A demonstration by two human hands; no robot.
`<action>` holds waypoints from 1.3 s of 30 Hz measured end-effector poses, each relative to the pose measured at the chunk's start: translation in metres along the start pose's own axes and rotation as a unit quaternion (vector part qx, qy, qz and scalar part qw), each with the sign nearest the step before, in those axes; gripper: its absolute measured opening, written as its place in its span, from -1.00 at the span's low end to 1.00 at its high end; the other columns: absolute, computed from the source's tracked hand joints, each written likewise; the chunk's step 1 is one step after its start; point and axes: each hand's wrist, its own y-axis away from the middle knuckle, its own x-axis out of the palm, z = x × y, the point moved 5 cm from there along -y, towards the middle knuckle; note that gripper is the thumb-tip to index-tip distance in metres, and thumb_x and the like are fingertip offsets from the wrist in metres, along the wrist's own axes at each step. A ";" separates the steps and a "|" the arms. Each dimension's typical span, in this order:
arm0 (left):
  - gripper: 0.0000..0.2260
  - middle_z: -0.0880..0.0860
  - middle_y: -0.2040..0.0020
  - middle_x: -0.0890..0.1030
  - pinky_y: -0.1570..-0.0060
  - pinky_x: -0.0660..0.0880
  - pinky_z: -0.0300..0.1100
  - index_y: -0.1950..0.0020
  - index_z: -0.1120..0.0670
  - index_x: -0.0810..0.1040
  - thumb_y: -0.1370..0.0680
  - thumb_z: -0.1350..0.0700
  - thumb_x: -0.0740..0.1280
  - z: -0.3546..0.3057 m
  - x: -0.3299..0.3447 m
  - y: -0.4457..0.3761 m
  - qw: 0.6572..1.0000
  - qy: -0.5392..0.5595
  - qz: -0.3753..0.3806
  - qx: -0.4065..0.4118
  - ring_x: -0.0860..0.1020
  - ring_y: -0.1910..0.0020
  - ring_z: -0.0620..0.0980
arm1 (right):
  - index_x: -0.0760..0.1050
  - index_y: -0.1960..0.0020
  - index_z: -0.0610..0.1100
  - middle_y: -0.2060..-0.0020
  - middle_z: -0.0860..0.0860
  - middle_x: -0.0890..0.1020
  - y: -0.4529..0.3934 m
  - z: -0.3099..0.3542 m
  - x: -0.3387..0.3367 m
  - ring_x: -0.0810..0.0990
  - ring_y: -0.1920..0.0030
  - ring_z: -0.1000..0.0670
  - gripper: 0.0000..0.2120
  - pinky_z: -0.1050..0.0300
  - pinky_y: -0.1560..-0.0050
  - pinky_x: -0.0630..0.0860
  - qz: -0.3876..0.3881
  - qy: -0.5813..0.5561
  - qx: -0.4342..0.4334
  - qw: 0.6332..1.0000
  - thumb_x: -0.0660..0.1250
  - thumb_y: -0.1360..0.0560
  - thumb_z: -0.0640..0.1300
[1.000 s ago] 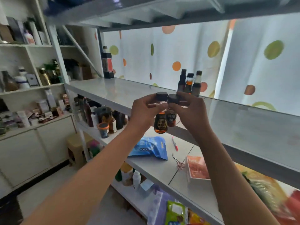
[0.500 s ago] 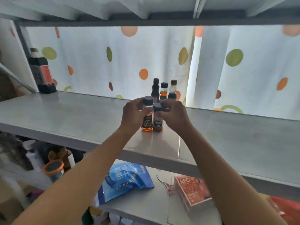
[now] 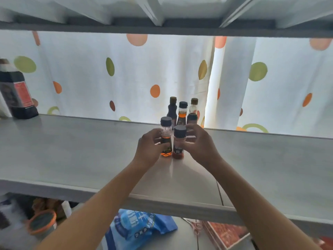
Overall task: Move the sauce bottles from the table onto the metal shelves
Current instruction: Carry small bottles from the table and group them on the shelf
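Bottles are the business at this moment: two small dark-capped ones stand side by side, touching or nearly so, on the metal shelf [image 3: 72, 150], about midway between its front and back edges. The left hand [image 3: 149, 150] is wrapped around the amber oil bottle [image 3: 166, 138], fingers closed on its lower body. The right hand [image 3: 200, 143] curls beside the red spice bottle [image 3: 178, 143]; its fingers look loosened, and whether they grip or merely touch cannot be told. Both bases appear to sit on the shelf surface.

Behind them, near the back edge against the dotted curtain [image 3: 108, 78], three taller bottles [image 3: 182, 111] stand in a tight cluster. A large dark soy sauce bottle [image 3: 15, 91] stands at the far left of the back edge.

To finish the placing well, each hand should open straight outward, away from the pair, so no finger drags a cap sideways. These narrow bottles probably tip easily, so withdraw low and slowly toward the front edge.
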 end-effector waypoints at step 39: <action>-0.71 0.07 -0.03 0.66 -0.07 0.51 0.00 -0.11 0.08 0.48 -0.45 0.11 0.47 0.052 0.063 -0.106 0.987 -0.145 -0.062 -0.016 0.60 -0.05 0.10 | 0.59 -0.09 0.08 0.05 0.12 0.68 -0.110 -0.104 0.035 0.63 0.04 0.04 -0.79 0.03 0.04 0.57 -0.076 0.059 0.086 0.992 0.37 -0.46 -0.05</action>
